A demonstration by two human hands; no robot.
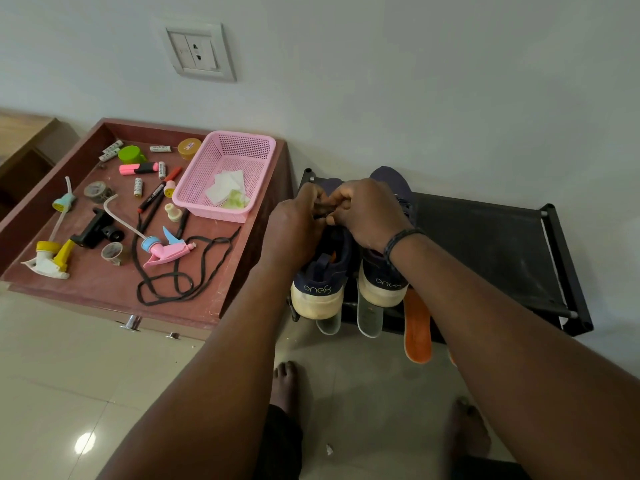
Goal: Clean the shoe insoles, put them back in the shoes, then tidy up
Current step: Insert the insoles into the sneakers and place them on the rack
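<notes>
Two navy sneakers with cream soles stand heels toward me on a black shoe rack [491, 237]: the left shoe [320, 278] and the right shoe [381, 285]. My left hand [294, 230] and my right hand [370, 209] meet over the left shoe and pinch its dark lace between the fingers. An orange insole [417, 327] sticks out over the rack's front edge, right of the right shoe. A navy insole [391, 178] leans up behind my right hand. Two clear plastic pieces [369, 317] poke out under the shoes.
A brown table [104, 282] at the left holds a pink basket [225, 174] with wipes, a loose black shoelace [187, 271], a pink spray head [166, 251], markers, batteries and tape. My bare feet stand on the tiled floor below. A wall socket [199, 51] is above.
</notes>
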